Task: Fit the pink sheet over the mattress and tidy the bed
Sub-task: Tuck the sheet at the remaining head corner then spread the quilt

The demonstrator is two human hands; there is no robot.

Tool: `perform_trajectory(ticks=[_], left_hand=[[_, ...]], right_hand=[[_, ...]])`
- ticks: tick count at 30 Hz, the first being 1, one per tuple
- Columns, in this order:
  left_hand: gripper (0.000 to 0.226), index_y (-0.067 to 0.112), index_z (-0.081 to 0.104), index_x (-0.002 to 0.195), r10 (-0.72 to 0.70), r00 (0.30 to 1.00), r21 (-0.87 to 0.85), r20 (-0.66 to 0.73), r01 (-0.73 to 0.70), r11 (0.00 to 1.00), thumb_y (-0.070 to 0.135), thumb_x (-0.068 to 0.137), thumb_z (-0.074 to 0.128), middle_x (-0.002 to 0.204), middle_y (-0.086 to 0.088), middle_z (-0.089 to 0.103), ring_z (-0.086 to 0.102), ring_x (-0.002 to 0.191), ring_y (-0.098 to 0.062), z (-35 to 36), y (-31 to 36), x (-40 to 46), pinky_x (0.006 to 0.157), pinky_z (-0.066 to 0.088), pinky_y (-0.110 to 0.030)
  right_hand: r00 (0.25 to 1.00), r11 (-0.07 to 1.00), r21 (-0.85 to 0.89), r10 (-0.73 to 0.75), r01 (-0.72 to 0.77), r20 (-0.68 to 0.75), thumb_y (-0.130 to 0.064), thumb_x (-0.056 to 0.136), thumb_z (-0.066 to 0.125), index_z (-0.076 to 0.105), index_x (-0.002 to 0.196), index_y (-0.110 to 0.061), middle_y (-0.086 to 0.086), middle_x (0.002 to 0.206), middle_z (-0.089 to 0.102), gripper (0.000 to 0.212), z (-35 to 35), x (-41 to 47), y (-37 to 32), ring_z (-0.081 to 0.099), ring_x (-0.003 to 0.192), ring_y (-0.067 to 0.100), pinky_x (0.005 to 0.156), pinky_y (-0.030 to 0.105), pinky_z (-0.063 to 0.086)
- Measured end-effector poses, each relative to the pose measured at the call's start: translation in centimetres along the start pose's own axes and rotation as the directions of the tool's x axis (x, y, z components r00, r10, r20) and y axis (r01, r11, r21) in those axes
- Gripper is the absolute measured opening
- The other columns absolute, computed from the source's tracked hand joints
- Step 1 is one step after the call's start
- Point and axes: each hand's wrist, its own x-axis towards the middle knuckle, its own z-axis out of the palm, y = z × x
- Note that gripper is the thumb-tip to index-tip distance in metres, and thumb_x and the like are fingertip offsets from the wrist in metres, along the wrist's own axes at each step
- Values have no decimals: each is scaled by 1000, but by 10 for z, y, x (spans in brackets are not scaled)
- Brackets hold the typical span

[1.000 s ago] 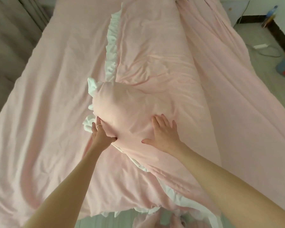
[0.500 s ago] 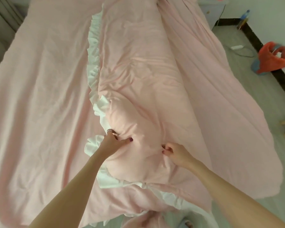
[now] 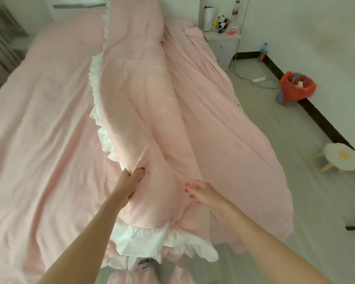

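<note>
Overflowing red-lined bin [image 3: 296, 87] with white scrap inside, beside the wall.

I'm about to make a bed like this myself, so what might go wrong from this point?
1. Only the left hand pinches the ruffled quilt; the right hand is open beside it, so a pull may twist the roll.
2. The pink sheet hangs off the right side onto the floor; it could slide further or pick up dirt.
</note>
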Motion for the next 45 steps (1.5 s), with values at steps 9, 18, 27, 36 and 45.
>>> perform_trajectory(ticks=[9,18,27,36,45], left_hand=[[28,4,52,115,5,996,-328,87,24,945,11,88,55,90,-7,60,60,77,-16,121,32,-54,61,48,-27],[20,6,60,106,-57,974,-223,221,107,969,16,89,55,76,-5,66,64,68,-17,222,30,-41,57,51,-24],[83,3,4,146,-126,886,534,-447,377,756,18,84,58,146,-19,19,24,135,-36,216,-30,14,108,26,-50],[50,8,31,144,-371,914,860,164,51,508,6,95,35,150,-12,31,31,138,-27,266,-42,36,112,27,-29],[35,7,59,117,-119,989,622,83,42,782,20,91,40,124,-9,58,56,107,-24,419,35,24,95,43,-28]], right_hand=[[998,954,293,-68,64,5,-64,81,49,45,136,-28,-10,131,55,66,-80,-63,46,54,117,12,103,43,45],[967,954,215,-165,206,-195,-37,85,65,33,144,-22,-16,128,40,68,-170,-54,73,42,114,1,92,12,32],[982,943,-325,-7,70,191,-37,91,56,38,143,-18,3,148,40,58,-155,35,95,42,134,18,109,28,34],[924,910,-412,110,55,367,-30,96,46,49,134,-9,8,142,49,44,-195,72,114,47,130,20,105,26,35],[983,918,-385,-28,97,180,-29,96,40,63,109,-8,10,112,66,34,-367,62,144,61,106,28,89,32,46]])
